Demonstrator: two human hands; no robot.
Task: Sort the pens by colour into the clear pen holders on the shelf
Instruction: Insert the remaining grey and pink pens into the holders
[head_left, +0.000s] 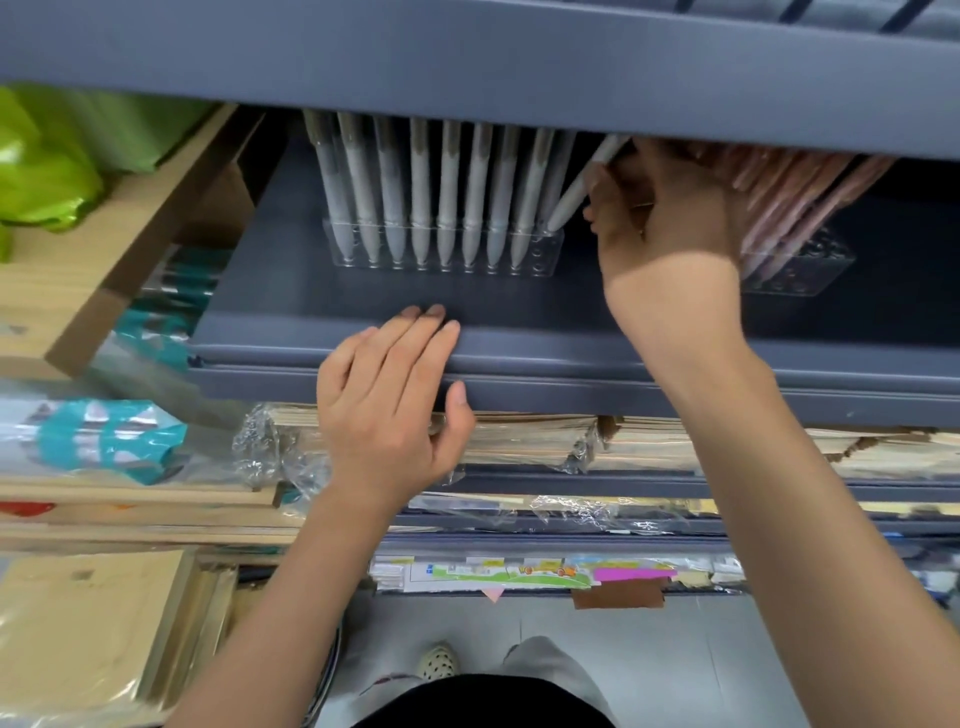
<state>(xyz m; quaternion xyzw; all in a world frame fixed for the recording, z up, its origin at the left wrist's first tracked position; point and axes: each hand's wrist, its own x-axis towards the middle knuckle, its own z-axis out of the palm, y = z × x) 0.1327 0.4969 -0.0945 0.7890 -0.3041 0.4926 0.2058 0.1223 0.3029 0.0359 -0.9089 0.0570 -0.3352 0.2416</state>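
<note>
A clear pen holder (545, 257) stands on the grey shelf (519, 353), filled with a row of several upright grey-white pens (421, 192). At its right end one grey-white pen (576, 192) leans tilted, its tip in the holder, and my right hand (670, 218) is shut on its upper part. Behind that hand a second clear holder (795, 270) carries several pink pens (795, 197), which lean left. My left hand (384, 400) rests flat on the shelf's front edge, fingers apart, holding nothing. The shelf above hides the pens' tops.
The upper grey shelf (467, 62) overhangs close above the pens. A cardboard box (130, 244) with green bags (47, 166) sits to the left. Wrapped paper stacks (530, 441) fill the shelf below. Teal packets (109, 441) lie at lower left.
</note>
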